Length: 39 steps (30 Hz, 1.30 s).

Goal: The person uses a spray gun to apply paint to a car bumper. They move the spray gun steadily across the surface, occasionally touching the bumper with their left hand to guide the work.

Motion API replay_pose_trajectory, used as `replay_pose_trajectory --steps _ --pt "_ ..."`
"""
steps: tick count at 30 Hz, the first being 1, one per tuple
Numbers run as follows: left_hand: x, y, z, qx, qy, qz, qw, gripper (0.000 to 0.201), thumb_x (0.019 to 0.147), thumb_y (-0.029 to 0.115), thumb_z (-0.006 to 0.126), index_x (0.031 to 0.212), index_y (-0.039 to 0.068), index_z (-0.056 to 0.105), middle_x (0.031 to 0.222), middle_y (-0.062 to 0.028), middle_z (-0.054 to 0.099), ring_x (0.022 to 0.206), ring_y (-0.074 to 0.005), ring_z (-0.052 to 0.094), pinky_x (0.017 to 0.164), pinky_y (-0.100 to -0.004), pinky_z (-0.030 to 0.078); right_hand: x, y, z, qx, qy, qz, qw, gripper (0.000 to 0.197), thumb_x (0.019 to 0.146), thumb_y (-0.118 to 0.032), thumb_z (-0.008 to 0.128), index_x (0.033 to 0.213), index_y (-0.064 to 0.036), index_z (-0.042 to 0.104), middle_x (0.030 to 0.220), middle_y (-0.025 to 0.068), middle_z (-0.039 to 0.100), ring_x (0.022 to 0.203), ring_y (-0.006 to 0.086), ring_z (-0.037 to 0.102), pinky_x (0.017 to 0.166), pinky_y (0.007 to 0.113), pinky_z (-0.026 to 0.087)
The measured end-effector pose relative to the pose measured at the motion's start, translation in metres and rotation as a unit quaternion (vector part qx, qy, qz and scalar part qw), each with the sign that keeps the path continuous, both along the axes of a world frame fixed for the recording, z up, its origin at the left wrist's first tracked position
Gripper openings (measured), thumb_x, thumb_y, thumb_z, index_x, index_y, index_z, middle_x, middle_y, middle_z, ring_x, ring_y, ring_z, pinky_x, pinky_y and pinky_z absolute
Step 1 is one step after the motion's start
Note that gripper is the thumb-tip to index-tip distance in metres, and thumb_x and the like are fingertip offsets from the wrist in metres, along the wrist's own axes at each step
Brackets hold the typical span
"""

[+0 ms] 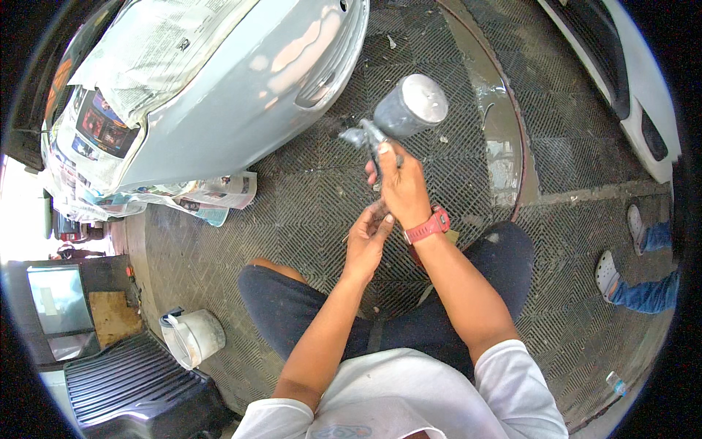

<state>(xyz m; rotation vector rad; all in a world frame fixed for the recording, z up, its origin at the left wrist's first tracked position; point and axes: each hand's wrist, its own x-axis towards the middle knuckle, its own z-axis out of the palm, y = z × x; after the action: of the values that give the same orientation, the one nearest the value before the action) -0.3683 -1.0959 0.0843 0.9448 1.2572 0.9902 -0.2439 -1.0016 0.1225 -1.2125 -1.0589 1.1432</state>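
Note:
A spray gun (374, 134) with a grey, paint-smeared cup (409, 106) is held out over the floor mat in front of me. My right hand (404, 186), with a red watch (428, 225) on its wrist, wraps round the gun's handle. Just below the handle's lower end, my left hand (367, 240) has its fingers pinched together; what lies between them is hidden. Ahead to the left stands a curved car body panel (219, 95), grey with pale pinkish patches. Sheets of newspaper (146, 55) cover the part beside it.
Dark ribbed matting (307, 197) covers the floor, with a wet strip (504, 168) and a thin reddish hose (521, 132) to the right. A whitish bucket (194, 338) stands at left. Another person's legs (647, 293) and a white car part (643, 88) are at right.

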Motion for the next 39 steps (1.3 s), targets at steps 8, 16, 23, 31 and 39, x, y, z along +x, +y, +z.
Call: replay_pose_trajectory --steps 8,16,23,31,39 --pt "-0.095 -0.040 0.065 0.061 0.267 -0.032 0.961 0.058 0.102 0.008 0.077 0.157 0.006 0.057 0.154 -0.0132 0.062 0.127 -0.0258 0.068 0.111 -0.0421 0.056 0.007 0.016 -0.033 -0.030 -0.004 -0.058 0.998 0.051 0.120 -0.042 0.048 0.133 0.0003 0.072 0.086 0.0067 0.076 0.070 0.0128 0.071 0.055 0.031 0.053" --pt "-0.210 -0.117 0.110 0.092 0.677 0.005 0.730 0.051 0.100 0.036 0.080 0.143 0.012 0.070 0.159 -0.0163 0.058 0.149 -0.0413 0.049 0.126 -0.0566 0.036 0.007 0.029 -0.066 -0.071 0.065 0.013 0.995 0.058 0.120 -0.051 0.043 0.131 -0.0009 0.070 0.087 0.0073 0.074 0.065 0.0121 0.069 0.046 0.028 0.050" --pt "-0.238 -0.168 0.107 0.050 0.670 0.105 0.733 0.045 0.103 0.034 0.075 0.142 0.013 0.071 0.163 -0.0180 0.054 0.154 -0.0421 0.045 0.130 -0.0570 0.031 0.041 0.083 -0.053 -0.076 0.054 -0.080 0.992 0.063 0.120 -0.052 0.040 0.117 0.0036 0.071 0.083 0.0098 0.074 0.061 0.0156 0.069 0.044 0.030 0.051" --pt "-0.245 -0.213 0.115 0.031 0.637 0.196 0.745 0.045 0.097 0.028 0.079 0.138 0.008 0.073 0.160 -0.0210 0.056 0.150 -0.0422 0.050 0.126 -0.0542 0.037 0.081 0.175 -0.034 -0.047 0.030 -0.154 0.986 0.066 0.116 -0.058 0.046 0.117 0.0009 0.076 0.085 0.0153 0.081 0.067 0.0224 0.076 0.056 0.038 0.057" --pt "-0.246 -0.219 0.112 0.045 0.666 0.223 0.711 0.045 0.094 0.036 0.082 0.134 0.015 0.077 0.155 -0.0137 0.062 0.148 -0.0386 0.052 0.125 -0.0556 0.036 0.083 0.178 -0.025 -0.055 -0.062 -0.081 0.993 0.067 0.118 -0.062 0.040 0.121 -0.0033 0.072 0.086 0.0058 0.072 0.064 0.0135 0.066 0.044 0.029 0.046"
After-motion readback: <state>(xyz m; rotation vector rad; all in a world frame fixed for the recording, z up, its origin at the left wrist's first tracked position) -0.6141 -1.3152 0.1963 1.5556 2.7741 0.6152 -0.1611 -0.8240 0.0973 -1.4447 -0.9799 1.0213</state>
